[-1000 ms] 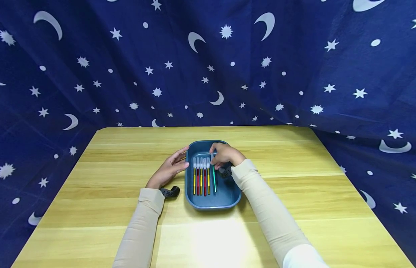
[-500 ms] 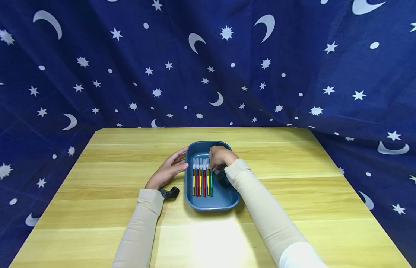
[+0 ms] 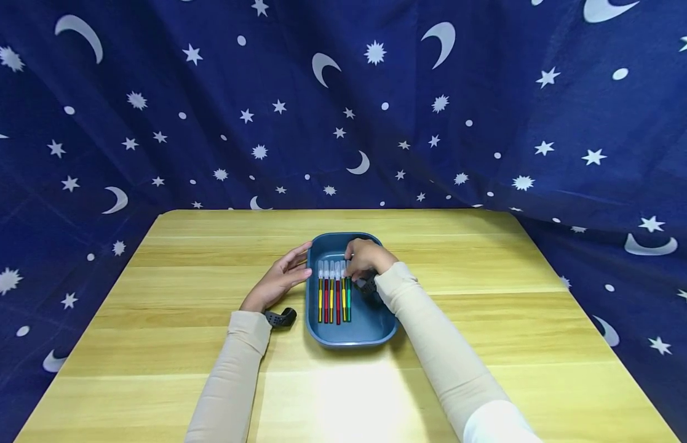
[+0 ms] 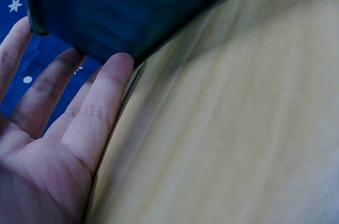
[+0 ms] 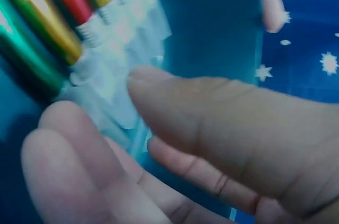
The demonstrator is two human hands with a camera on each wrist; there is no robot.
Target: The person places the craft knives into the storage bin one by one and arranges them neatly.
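Note:
A blue tray (image 3: 351, 337) holds a row of slim craft knives with shiny metallic handles and clear caps, including a gold knife (image 3: 320, 301), a red knife (image 3: 326, 303) and a green knife (image 3: 349, 304) at the right end. My right hand (image 3: 368, 255) reaches into the tray over the capped end of the green knife. In the right wrist view, its thumb and fingers stand apart around the clear caps (image 5: 122, 38), without a visible tight pinch. Fingers extended, my left hand (image 3: 277, 280) touches the tray's left side wall (image 4: 122, 12).
The tray stands on a wooden table (image 3: 210, 258). Behind the table hangs a dark blue curtain (image 3: 299, 154) with white moons and stars. A black wrist camera (image 3: 281, 317) sits at my left wrist.
The green knife has moved left and straightened, and now lies close beside the row. My right hand moved slightly left and down with it. The left hand stays put.

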